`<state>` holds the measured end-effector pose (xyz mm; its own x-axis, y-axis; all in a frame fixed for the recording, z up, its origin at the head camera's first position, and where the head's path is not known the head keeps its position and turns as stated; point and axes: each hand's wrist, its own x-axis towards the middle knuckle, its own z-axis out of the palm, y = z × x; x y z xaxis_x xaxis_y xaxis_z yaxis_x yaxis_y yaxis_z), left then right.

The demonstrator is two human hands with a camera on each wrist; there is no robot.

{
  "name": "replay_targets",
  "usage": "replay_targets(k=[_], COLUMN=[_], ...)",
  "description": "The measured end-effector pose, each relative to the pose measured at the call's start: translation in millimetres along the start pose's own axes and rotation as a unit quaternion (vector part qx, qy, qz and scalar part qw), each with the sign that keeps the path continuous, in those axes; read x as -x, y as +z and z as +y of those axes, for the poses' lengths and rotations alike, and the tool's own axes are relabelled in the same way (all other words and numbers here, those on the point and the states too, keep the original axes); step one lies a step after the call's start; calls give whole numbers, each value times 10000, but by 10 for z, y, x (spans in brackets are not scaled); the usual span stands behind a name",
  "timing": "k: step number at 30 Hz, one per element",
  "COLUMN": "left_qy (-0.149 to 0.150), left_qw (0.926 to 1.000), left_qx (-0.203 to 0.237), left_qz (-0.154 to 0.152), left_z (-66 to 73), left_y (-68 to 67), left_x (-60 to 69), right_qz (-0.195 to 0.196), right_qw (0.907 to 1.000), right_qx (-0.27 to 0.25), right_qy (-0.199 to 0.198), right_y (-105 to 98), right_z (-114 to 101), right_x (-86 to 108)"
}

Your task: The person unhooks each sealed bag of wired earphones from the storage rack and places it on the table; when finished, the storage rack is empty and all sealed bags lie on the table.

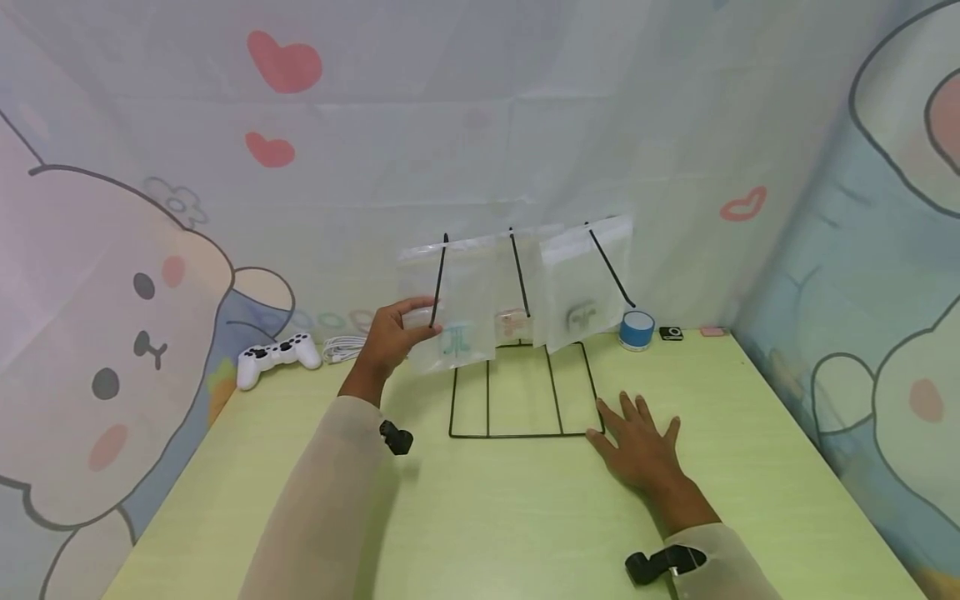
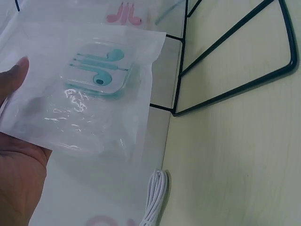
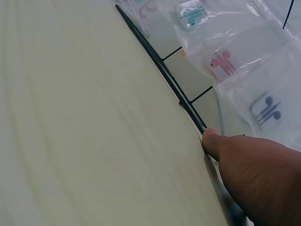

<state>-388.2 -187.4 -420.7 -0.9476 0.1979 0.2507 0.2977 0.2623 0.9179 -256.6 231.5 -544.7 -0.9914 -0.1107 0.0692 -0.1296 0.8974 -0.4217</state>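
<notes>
A black wire rack (image 1: 523,435) stands on the table, with clear plastic bags hanging from its three hooks. My left hand (image 1: 392,337) holds the left edge of the left bag (image 2: 94,132), thumb in front and fingers behind. Inside that bag lies a case of teal earphones (image 2: 101,68). Pink earphones (image 3: 223,63) show in the middle bag, and dark grey earphones (image 3: 267,110) in the right bag. My right hand (image 1: 637,446) lies spread at the front right corner of the rack's base. Its thumb touches the base bar in the right wrist view.
Left of the rack are a white game controller (image 1: 277,358) and a coiled white cable (image 1: 343,348). To its right stand a blue cylinder (image 1: 637,331), a small black device (image 1: 671,333) and a pink item (image 1: 713,332). A printed cloth (image 1: 465,158) hangs behind the table.
</notes>
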Motion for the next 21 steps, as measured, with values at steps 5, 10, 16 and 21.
replay_targets(k=[5, 10, 16, 21], left_qy=[-3, -7, 65, 120], left_qw=[9997, 9991, 9970, 9953], left_qx=[-232, -386, -717, -916], left_qz=[-83, -178, -278, -295], left_z=[10, 35, 93, 137], left_y=[-32, -78, -151, -219], left_x=[-10, -3, 37, 66], right_qz=[-13, 8, 14, 51], right_qw=[10000, 10000, 10000, 10000], right_qx=[5, 48, 17, 50], right_qy=[30, 25, 12, 9], right_y=[1, 4, 4, 27], right_z=[-4, 3, 1, 16], right_x=[-2, -9, -5, -17])
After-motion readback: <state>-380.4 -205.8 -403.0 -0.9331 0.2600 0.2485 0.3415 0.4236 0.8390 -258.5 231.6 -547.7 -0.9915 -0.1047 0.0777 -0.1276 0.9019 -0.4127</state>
